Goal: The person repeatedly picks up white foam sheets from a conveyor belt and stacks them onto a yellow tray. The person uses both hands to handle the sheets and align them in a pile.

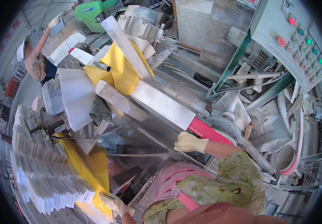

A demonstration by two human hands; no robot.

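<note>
My left hand [117, 205], in a cream glove, reaches low beside the stack of thin white stone slabs [51, 168]. Its fingers lie stretched out along the lower end of a yellow sheet [90, 170] at that stack. In a matching glove, my right hand [191, 143] is curled closed by the near edge of the machine bed. Whether anything sits inside that fist is hidden. Just beyond it runs a long white slab [164, 103], whose near end meets a red belt guard [209, 131].
A control panel [295, 41] with coloured buttons hangs at upper right. A motor [140, 24] and a leaning bar [125, 46] stand over another yellow cover [118, 69]. Broken offcuts lie at right. Far left, a person in a white cap [36, 61] raises an arm near a green vehicle [92, 15].
</note>
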